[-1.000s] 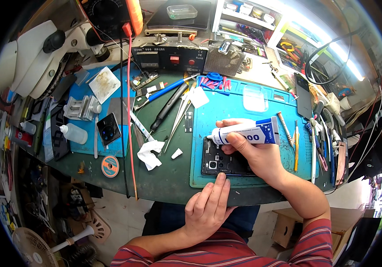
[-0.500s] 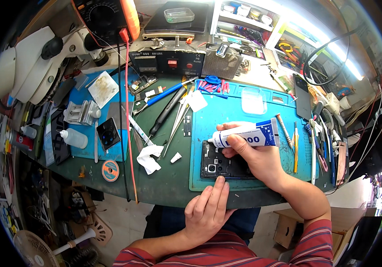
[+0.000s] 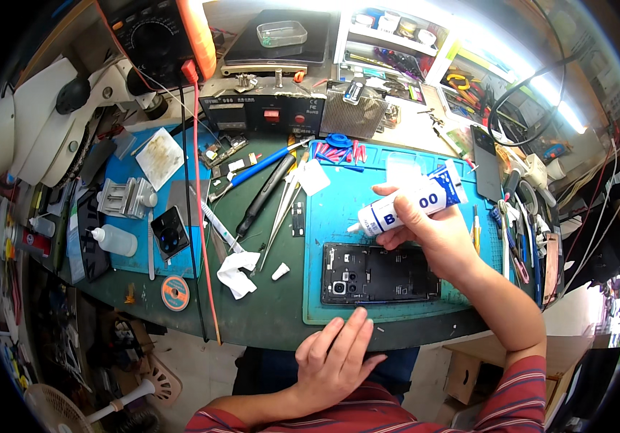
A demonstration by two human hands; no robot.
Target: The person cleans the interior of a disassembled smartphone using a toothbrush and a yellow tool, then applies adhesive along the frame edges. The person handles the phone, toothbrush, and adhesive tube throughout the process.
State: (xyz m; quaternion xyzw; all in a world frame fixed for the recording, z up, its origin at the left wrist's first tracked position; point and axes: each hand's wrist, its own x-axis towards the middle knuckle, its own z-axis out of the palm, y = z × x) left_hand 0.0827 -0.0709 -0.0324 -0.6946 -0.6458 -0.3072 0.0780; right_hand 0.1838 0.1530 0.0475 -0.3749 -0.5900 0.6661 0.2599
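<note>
My right hand [image 3: 431,234] is closed around a white and blue glue tube [image 3: 391,216], its nozzle tilted down to the left. The tube is above a black phone [image 3: 389,280] with its back off, camera module at the left, lying on a blue work mat [image 3: 349,195]. Below the phone's near edge, my left hand [image 3: 335,355] has its fingers stretched out and holds nothing. A small white cap [image 3: 281,271] lies on the bench left of the mat. Beside it is a crumpled white tissue [image 3: 237,274].
Tweezers [image 3: 286,206], a black-handled tool [image 3: 264,196] and a blue pen-like tool [image 3: 259,167] lie left of the mat. Farther left are a white bottle [image 3: 116,242] and a solder spool [image 3: 175,294]. Red and black multimeter leads [image 3: 205,252] cross the bench. A power supply [image 3: 263,112] stands behind.
My right hand has lifted the glue tube up and away from the phone's far edge, tilting it more. My left hand's fingertips have drawn back from the phone's near edge.
</note>
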